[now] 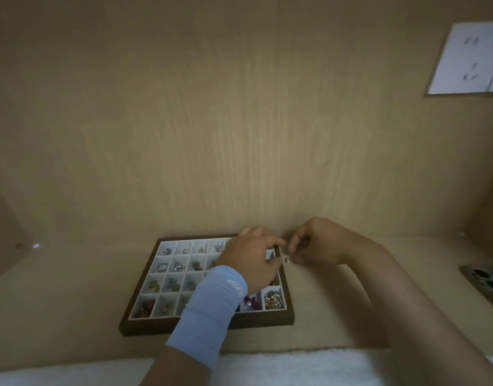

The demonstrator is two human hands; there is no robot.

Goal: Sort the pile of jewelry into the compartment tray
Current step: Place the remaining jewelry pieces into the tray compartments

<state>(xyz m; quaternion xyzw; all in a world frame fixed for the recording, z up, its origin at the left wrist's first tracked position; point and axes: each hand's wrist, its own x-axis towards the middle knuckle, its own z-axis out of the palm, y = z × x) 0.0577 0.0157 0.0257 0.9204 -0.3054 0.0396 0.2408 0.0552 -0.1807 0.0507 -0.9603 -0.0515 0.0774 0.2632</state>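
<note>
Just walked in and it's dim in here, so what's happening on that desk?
A person is sorting jewelry into a wooden compartment tray. Many compartments already hold pieces. The left hand and right hand meet at the tray's far right edge, pinching a small shiny piece between them.

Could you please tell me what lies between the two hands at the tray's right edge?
In the head view, a small shiny piece of jewelry sits between the left hand and right hand, over the tray's right rim.

White lettering on the light-blue wrist sleeve [212, 310] is too blurred to read; nothing else carries text.
</note>
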